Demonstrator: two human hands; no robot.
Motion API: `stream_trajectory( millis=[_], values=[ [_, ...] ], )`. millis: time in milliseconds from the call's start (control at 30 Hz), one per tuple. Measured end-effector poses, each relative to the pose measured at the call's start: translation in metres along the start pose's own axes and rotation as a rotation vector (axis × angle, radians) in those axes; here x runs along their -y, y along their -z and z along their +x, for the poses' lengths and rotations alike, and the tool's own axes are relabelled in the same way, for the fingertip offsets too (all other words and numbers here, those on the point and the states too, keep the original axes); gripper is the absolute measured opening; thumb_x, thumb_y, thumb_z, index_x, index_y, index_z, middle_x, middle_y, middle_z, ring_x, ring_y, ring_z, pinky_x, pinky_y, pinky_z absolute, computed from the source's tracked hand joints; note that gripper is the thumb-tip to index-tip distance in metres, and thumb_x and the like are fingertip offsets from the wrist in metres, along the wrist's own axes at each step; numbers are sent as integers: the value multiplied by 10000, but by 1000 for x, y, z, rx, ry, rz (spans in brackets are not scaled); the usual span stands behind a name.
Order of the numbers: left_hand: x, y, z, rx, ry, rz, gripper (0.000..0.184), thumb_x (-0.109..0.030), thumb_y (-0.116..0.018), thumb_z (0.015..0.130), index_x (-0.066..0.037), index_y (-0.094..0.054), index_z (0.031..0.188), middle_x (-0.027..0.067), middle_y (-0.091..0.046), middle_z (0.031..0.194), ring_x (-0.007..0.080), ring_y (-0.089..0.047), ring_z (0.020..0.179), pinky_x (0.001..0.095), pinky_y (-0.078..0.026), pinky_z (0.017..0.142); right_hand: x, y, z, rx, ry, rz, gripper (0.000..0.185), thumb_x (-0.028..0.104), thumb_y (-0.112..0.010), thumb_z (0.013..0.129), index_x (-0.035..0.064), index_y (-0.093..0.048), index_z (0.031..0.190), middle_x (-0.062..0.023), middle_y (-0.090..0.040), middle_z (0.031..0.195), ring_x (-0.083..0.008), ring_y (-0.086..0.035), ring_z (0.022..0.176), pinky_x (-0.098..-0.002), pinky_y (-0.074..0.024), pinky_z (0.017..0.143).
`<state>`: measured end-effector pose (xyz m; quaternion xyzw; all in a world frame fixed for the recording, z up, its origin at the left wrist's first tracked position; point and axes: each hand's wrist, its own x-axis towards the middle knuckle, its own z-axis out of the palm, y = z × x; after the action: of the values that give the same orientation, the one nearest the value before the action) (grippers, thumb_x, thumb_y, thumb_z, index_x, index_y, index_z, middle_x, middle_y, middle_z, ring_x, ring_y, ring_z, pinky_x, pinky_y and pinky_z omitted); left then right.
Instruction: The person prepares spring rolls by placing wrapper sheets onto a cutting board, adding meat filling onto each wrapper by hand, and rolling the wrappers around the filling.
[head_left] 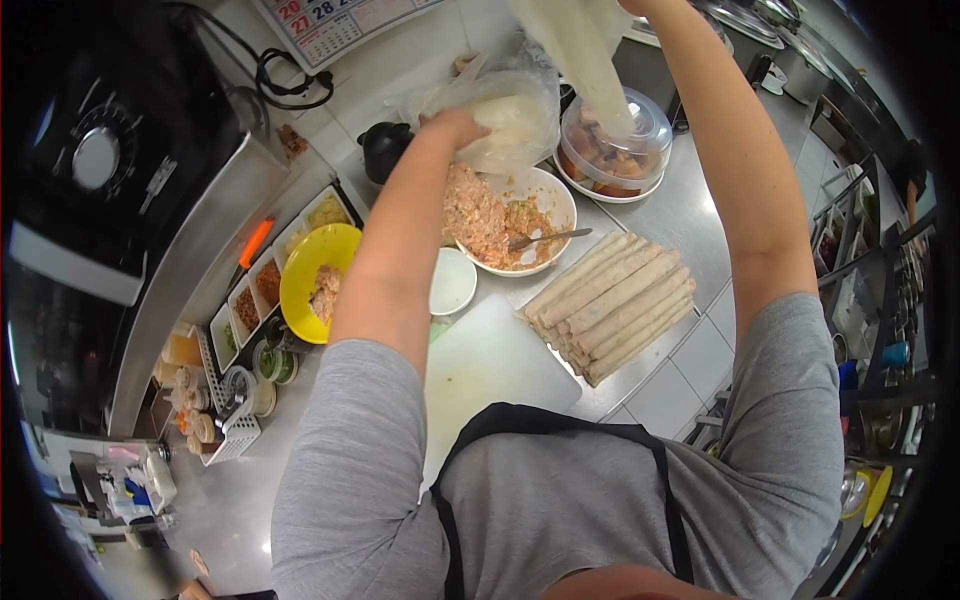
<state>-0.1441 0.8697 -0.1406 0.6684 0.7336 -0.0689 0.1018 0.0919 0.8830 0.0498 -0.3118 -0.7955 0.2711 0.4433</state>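
My left hand [458, 128] is at a clear plastic bag [425, 98] with pale, thin sheets [505, 118] inside; its fingers curl at the bag, partly hidden. At the top edge my right hand [636, 6], mostly cut off, grips a limp, pale wrapper sheet [580, 60] that hangs down in front of a lidded dish. Below the bag stands a white bowl [568, 205] of minced filling [475, 215] with a fork [550, 239] in it. A stack of long rolled wrappers [615, 305] lies to the right of the white cutting board [495, 370].
A yellow bowl [300, 262] with some mince stands at the left, by trays of chopped ingredients [248, 308] and an orange handle [257, 242]. A small white dish [453, 281] sits beside the board. The domed dish [615, 150] stands at the back; a black appliance [100, 160] is far left.
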Motion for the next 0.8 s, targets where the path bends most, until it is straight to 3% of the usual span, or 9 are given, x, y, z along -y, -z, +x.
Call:
stream_trajectory(
  millis=[100,167,200,300,367,600,667,700,800],
  values=[
    [1,36,-41,-279,-186,-153,654,-424,-693,773,-56,-491,1276,140,-560,1243,287,-525,1136,344,-356,1002,22,0,-27,127,60,14,239,284,-501,932,51,-556,940,16,-505,724,-95,-471,657,-255,-410,581],
    [-2,44,-98,-740,-585,-444,542,-317,-720,778,-26,-539,1199,92,-620,1106,207,-562,1048,298,-371,972,39,-4,-46,239,99,41,244,297,-505,935,57,-549,926,29,-492,712,-88,-465,657,-248,-405,585],
    [-2,47,-130,-742,-558,-444,542,-317,-720,778,-26,-539,1199,92,-620,1106,207,-562,1048,298,-371,972,51,-8,-58,377,130,49,248,307,-504,940,63,-540,909,43,-479,708,-75,-454,656,-238,-397,587],
    [-8,46,-221,-398,-507,-923,887,-290,-721,766,-179,-163,1447,116,-275,1446,371,-271,1319,500,-278,1054,90,-26,-98,588,201,108,234,299,-514,941,72,-527,887,65,-465,710,-52,-434,657,-218,-380,590],
    [-9,30,-270,-336,-545,-1190,429,-290,-721,782,-45,-587,1108,42,-623,1073,122,-568,1008,275,-413,919,106,-46,-122,679,238,164,215,282,-523,938,75,-523,882,72,-464,716,-40,-425,658,-209,-372,592],
    [19,-64,-407,-353,-188,-1396,247,-143,-690,818,-66,-573,1022,-16,-615,938,58,-558,866,226,-449,777,100,-112,-216,694,222,373,187,228,-559,915,43,-577,895,41,-549,768,-59,-502,717,-205,-419,670],
    [28,-94,-425,-369,-112,-1415,261,-135,-699,810,-67,-569,1025,-11,-614,933,58,-557,867,226,-451,776,84,-142,-232,785,200,501,245,299,-610,880,60,-595,932,26,-591,803,-75,-534,676,-228,-427,571],
    [31,-111,-431,-369,-55,-1426,275,-128,-709,801,-68,-564,1028,-6,-614,929,58,-557,867,227,-453,775,77,-159,-247,752,262,499,144,217,-532,933,74,-550,925,68,-511,782,-13,-438,696,-172,-373,642],
    [52,-173,-421,-369,127,-1408,319,-115,-717,781,-57,-556,1050,23,-615,961,77,-567,871,240,-455,791,45,-207,-280,857,-182,329,236,299,-585,896,76,-563,970,20,-558,813,-54,-495,715,-213,-415,627]
  ],
)
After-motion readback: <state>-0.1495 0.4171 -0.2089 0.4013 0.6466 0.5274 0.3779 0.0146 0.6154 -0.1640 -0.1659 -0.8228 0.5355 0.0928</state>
